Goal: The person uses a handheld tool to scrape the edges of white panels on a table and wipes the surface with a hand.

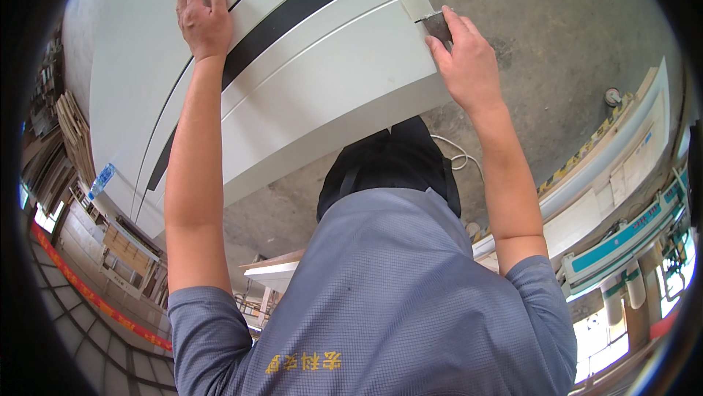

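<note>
White panel [344, 77] laid flat, the landmark here; what holds it up is hidden. Dark block [438, 27] sits against the panel's right end, near the upper part of that edge. Right hand [469, 63] grips it, thumb on the near side, fingers over the far side. Left hand [205, 24] lies on the panel's upper face, left of its black stripe [293, 18]; fingers loosely spread, nothing grasped.

Looks like edge work with the block. Best done, I judge: block face flush to the edge, light even strokes along it, no rocking over the corner, left palm steadying the panel.

Panel's long axis appears to follow the stripe, lower left to upper right; top cut off, so unsure. Block's long axis: cannot tell, mostly covered by the hand.
</note>
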The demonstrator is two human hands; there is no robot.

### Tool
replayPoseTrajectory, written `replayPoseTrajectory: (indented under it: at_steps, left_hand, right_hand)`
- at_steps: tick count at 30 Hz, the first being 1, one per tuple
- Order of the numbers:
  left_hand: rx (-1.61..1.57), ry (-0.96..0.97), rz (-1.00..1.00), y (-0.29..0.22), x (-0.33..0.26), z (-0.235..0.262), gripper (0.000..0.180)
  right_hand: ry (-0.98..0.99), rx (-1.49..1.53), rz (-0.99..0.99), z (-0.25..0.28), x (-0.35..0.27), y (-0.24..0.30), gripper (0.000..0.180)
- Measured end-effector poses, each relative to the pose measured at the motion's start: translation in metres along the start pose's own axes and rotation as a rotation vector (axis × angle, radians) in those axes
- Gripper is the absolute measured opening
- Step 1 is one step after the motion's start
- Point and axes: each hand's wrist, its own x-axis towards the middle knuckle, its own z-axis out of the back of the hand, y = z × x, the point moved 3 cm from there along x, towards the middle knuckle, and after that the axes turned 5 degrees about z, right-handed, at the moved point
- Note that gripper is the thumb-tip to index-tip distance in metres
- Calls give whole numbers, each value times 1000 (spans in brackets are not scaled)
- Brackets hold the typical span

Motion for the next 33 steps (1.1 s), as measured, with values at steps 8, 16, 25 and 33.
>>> replayPoseTrajectory:
  at_steps: [8, 16, 25, 33]
  left_hand:
    - [20, -42, -37, -4, 0, -1, 52]
    - [49, -31, -9, -17, -4, -6, 51]
    - [88, 22, 98, -23, -7, 4, 50]
    - [162, 44, 147, -32, -10, 15, 56]
  right_hand:
    - [112, -67, -39, 3, 22, 7, 55]
    - [220, -159, -16, -2, 90, 15, 52]
    - [373, -202, 67, -18, 218, 56, 36]
    - [562, -233, 176, -28, 332, 88, 38]
